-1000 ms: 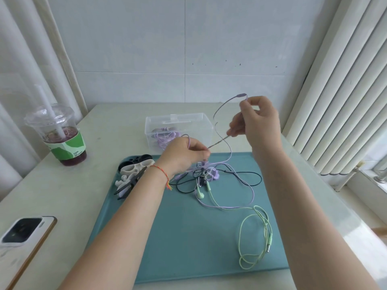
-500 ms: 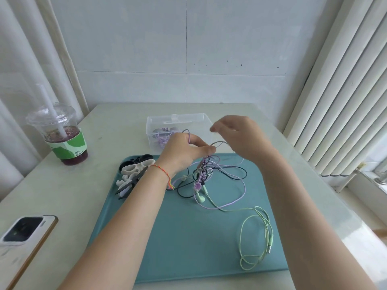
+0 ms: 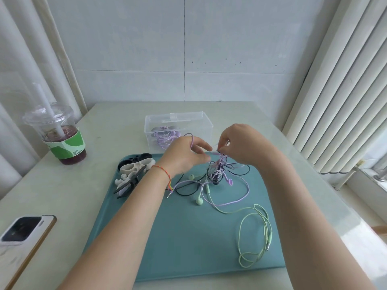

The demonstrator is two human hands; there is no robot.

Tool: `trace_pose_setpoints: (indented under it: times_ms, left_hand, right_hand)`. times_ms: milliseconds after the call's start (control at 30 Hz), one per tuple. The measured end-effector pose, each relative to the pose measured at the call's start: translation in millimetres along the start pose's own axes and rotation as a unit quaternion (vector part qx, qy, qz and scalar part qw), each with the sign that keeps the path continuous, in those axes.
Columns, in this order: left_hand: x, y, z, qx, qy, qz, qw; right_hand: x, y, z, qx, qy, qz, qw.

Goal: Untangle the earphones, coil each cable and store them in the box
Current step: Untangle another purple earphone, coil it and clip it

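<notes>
Knot: the tangled earphones point(image 3: 217, 174) sit at the centre of the frame on the teal mat point(image 3: 188, 237), with purple, black and green cables crossing in one tight clump.
Right hand: the right hand point(image 3: 240, 145) has its fingertips curled in a pinch on a dark strand at the top of the clump.
Left hand: the left hand point(image 3: 184, 155) holds a loop of purple cable point(image 3: 189, 136), with its fingers reaching toward the knot.
Box: the clear plastic box point(image 3: 178, 128) stands just beyond the mat, upper centre, with a coiled purple earphone set point(image 3: 165, 136) already inside.
Green tail: the green cable point(image 3: 255, 233) trails loosely to the lower right, plug end free.
Doing it well: I'd tease one strand out slowly while the other hand steadies the clump; yanking looks likely to tighten it.
Changed: a second ago the right hand was raised high, drawing a purple strand upward; now both hands are low and close at the knot.
</notes>
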State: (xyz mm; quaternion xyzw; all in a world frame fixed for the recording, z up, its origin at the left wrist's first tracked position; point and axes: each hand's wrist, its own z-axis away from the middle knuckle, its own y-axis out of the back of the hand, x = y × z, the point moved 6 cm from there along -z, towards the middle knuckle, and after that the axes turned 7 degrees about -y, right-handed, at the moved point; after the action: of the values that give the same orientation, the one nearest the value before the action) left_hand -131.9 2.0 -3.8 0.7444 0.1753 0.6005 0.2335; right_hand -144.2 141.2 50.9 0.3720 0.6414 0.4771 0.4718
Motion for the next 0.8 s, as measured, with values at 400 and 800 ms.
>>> trace_pose_setpoints:
  times_ms: [400, 800]
  left_hand:
    - [6, -1, 3, -0.018, 0.038, 0.215, 0.976]
    - [-10, 9, 0, 0.039, 0.059, 0.052, 0.996]
  right_hand:
    - [-2, 25, -4, 0.137, 0.039, -0.248, 0.958]
    - [10, 24, -6, 0.175, -0.008, -0.235, 0.956]
